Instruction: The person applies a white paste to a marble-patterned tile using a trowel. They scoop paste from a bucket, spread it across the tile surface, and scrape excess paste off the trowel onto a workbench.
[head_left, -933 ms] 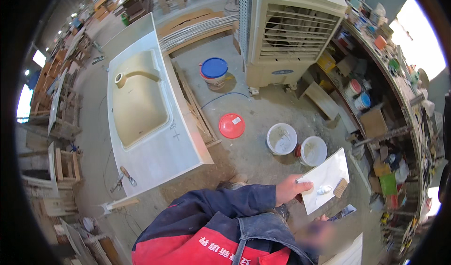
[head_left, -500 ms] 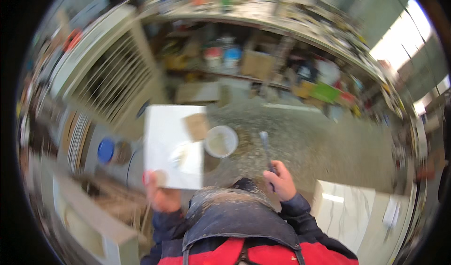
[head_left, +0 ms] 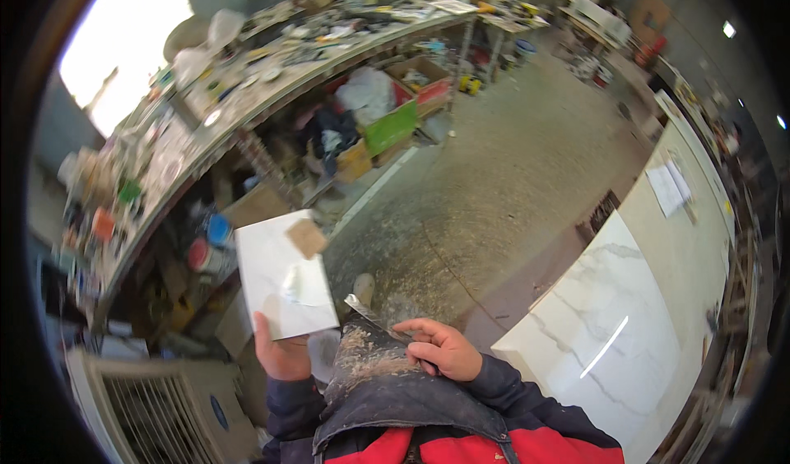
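My left hand [head_left: 282,350] grips the lower edge of a flat white tile [head_left: 262,258], thumb on top and the other fingers underneath, out of sight. A small brown square [head_left: 306,238] lies near the tile's far right corner. Below it sits a glossy white smear of paste [head_left: 306,287]. My right hand [head_left: 444,347] is closed around a narrow metal spatula [head_left: 368,312], forefinger stretched along it. The spatula's blade points up and left, just right of the tile and apart from it, above my dusty dark apron [head_left: 374,357].
A white slab with grey veins [head_left: 592,316] lies on a table at the right, with papers [head_left: 668,187] beyond it. A cluttered workbench [head_left: 271,93] curves along the left and back, boxes and buckets underneath. A louvred cream unit [head_left: 164,398] stands at lower left.
The view has swung to the right, bringing the veined slab further in. The spatula has tipped leftward and its blade is closer to the tile. Both hands keep their hold.
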`<control>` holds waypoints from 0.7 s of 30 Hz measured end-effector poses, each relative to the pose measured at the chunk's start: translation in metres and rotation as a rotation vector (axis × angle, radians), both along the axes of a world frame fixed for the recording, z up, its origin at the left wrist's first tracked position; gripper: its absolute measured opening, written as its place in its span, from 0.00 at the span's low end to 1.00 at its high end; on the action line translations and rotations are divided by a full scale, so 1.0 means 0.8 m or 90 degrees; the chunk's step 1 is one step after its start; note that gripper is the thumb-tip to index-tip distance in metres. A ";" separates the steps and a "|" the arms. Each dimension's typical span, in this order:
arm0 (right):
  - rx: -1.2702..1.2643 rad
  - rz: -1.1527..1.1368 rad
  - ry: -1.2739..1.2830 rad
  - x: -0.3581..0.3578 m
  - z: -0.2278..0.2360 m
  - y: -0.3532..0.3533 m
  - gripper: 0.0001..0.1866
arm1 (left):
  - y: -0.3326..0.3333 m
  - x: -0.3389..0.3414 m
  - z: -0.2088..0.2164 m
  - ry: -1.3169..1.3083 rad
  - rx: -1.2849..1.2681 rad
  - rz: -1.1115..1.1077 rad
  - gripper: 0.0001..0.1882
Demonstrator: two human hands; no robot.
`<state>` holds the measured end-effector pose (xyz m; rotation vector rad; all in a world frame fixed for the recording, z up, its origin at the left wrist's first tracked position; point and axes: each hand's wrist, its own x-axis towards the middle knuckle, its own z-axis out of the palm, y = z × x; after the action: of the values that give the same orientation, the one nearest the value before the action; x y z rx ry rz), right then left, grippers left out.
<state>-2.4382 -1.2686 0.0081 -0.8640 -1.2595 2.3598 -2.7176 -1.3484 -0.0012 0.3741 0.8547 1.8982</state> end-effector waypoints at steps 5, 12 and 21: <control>0.069 -0.288 -0.067 -0.049 0.012 0.144 0.18 | 0.189 -0.029 0.011 -0.056 -0.085 -0.240 0.30; 0.038 -0.414 -0.112 -0.068 0.042 0.243 0.18 | 0.415 -0.062 0.030 -0.002 -0.063 -0.275 0.29; 0.038 -0.727 -0.042 0.017 0.005 0.494 0.17 | 0.628 0.031 -0.003 0.018 -0.116 -0.450 0.33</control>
<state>-2.4248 -0.8738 0.0120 -1.2028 -0.5513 1.3671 -2.6930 -0.8460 -0.0037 0.5111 0.7737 1.1566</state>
